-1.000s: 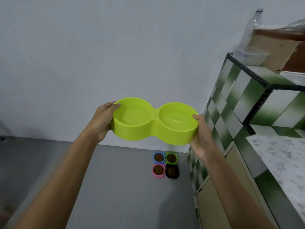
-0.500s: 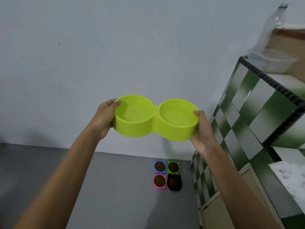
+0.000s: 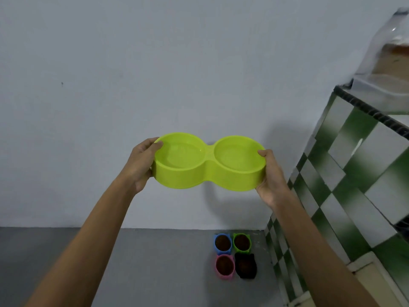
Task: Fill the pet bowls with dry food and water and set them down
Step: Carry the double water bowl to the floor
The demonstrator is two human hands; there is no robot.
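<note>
I hold a lime-green double pet bowl [image 3: 208, 173] level in the air before a pale wall. My left hand [image 3: 141, 165] grips its left end, thumb over the rim. My right hand [image 3: 271, 176] grips its right end the same way. Both wells seem to hold clear water. Down on the grey floor, by the wall, sit small bowls of brown dry food: a blue one [image 3: 222, 243], a green one [image 3: 242, 242], a pink one [image 3: 224, 266] and a black one [image 3: 245, 265].
A green-and-white tiled counter [image 3: 354, 173] rises at the right, with a clear plastic bottle [image 3: 385, 47] and a clear container [image 3: 380, 96] on top. A cupboard door [image 3: 374, 282] shows below. Grey floor [image 3: 143, 262] stretches left of the small bowls.
The view has swung left, so the counter slid toward the right edge. The double bowl stays level between both hands, sitting a little higher above the floor bowls in the picture.
</note>
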